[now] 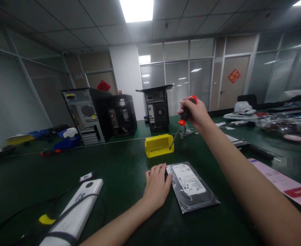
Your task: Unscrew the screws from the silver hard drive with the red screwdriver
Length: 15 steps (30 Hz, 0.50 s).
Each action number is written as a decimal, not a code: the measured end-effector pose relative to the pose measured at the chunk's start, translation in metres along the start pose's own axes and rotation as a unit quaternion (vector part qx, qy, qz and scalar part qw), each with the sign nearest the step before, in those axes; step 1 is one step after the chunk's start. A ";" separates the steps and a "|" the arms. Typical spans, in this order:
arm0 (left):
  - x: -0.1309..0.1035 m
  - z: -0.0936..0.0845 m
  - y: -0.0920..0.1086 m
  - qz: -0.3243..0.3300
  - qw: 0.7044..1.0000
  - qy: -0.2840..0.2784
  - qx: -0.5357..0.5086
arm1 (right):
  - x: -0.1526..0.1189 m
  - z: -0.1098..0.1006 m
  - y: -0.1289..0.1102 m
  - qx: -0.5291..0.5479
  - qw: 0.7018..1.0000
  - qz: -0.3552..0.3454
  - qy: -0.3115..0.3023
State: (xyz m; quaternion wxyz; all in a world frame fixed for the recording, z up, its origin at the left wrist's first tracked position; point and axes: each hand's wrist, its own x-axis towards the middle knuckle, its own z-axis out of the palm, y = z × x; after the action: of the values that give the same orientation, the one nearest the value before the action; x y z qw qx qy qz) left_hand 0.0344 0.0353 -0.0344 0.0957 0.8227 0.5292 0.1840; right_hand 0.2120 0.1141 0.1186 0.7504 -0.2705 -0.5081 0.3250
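Note:
My right hand (195, 111) is closed round the red and black handle of a screwdriver (182, 119). Its shaft slants down to the left, and the tip is at the right side of a yellow parts bin (159, 154) with small pieces inside, too small to make out. A hard drive (192, 191) lies flat on the green table, white label up. Against its left edge rests my left hand (156, 182), palm down, the fingers lying on the table and the thumb touching the drive's side.
Three computer cases (89, 116) stand along the back. A white power bank-like block (76, 208) with a black cable lies front left. Blue bins and a red-handled tool (50, 152) are at far left. A pink sheet (281, 181) and clear plastic bags (281, 123) lie to the right.

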 end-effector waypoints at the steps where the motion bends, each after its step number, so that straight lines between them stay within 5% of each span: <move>1: 0.000 0.000 0.000 0.003 1.000 0.003 0.000 | 0.004 -0.005 -0.001 0.015 1.000 -0.001 0.018; 7: -0.002 0.000 -0.001 0.020 1.000 0.016 0.016 | 0.016 -0.026 0.001 0.066 0.996 0.038 0.049; 15: -0.001 0.002 -0.001 0.018 0.999 0.026 0.015 | 0.012 -0.020 0.001 0.054 0.998 0.038 -0.002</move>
State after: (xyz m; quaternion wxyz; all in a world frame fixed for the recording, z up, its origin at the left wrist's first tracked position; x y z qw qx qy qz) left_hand 0.0340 0.0348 -0.0363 0.0664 0.8283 0.5195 0.1990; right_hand 0.2333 0.1223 0.1177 0.7502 -0.2481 -0.4805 0.3806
